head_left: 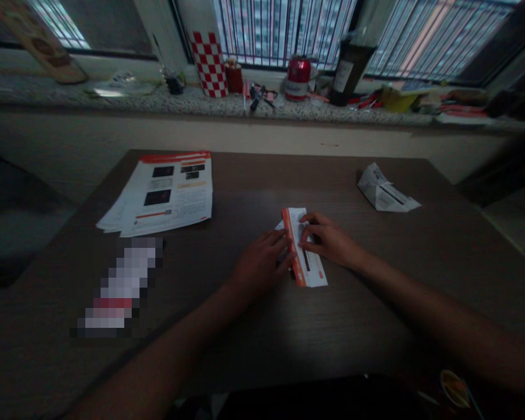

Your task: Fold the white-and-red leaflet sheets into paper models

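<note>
Folded paper (311, 270): lain near the middle of the surface (254, 181), between the two hands; a long, narrow strip is shown, edged in orange along its left side, with a pale corner jutting out beyond that edge near the far end.
Left hand (262, 256): laid along the orange edge, with the fingers slightly parted and bent over it; whether the edge is pinched from beneath cannot be told.
Right hand (332, 240): set on the printed white side, with the thumb and forefinger curved and a gap left between them; whether any layer is gripped by the tips cannot be told.
Fold in hand: a lengthwise fold seems to be being lined up or creased, judged by the narrow shape and the placing of the fingers.
Next move: the layers would need to be kept aligned by one hand while the crease is pressed flat by the other; slipping of the layers would be the likely fault.
Printed sheets (170, 195): spread in an overlapping pile at the far left, well apart from the hands.
Blurred item (126, 280): placed nearer than the sheets; its details are masked by pixels.
Creased paper piece (384, 191): stood at the far right, with raised folds.
Windowsill (135, 105): occupied by a red can (298, 73), a checkered container (210, 64) and a dark bottle (350, 73).
</note>
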Demonstrator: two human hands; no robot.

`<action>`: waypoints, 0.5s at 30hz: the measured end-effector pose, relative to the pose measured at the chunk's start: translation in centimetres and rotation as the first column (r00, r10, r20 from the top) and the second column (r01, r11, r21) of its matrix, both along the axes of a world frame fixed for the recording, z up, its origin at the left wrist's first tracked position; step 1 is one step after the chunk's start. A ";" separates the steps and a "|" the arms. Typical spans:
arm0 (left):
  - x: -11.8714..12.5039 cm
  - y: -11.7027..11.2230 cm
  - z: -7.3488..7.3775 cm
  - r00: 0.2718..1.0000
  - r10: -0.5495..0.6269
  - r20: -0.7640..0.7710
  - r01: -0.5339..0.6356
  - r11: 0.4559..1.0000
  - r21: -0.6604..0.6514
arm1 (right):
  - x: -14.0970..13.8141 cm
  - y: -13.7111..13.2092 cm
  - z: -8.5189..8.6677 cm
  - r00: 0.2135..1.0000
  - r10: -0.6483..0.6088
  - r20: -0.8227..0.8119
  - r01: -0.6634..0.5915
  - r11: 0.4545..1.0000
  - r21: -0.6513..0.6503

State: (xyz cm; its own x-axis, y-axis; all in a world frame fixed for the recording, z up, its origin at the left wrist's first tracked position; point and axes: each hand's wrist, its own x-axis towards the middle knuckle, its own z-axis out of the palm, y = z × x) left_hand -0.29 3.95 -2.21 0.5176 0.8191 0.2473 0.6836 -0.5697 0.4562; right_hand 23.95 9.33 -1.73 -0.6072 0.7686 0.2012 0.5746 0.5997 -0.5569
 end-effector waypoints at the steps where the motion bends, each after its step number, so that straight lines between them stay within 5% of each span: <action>1: 0.0 0.0 0.0 1.000 0.006 0.003 -0.006 1.000 0.002 | 0.0 -0.3 0.0 1.000 0.000 0.001 0.000 1.000 -0.002; 15: 0.2 -0.4 -0.4 1.000 0.028 -0.012 -0.028 1.000 0.003 | 0.3 -3.8 -0.4 1.000 -0.018 -0.011 0.018 1.000 0.010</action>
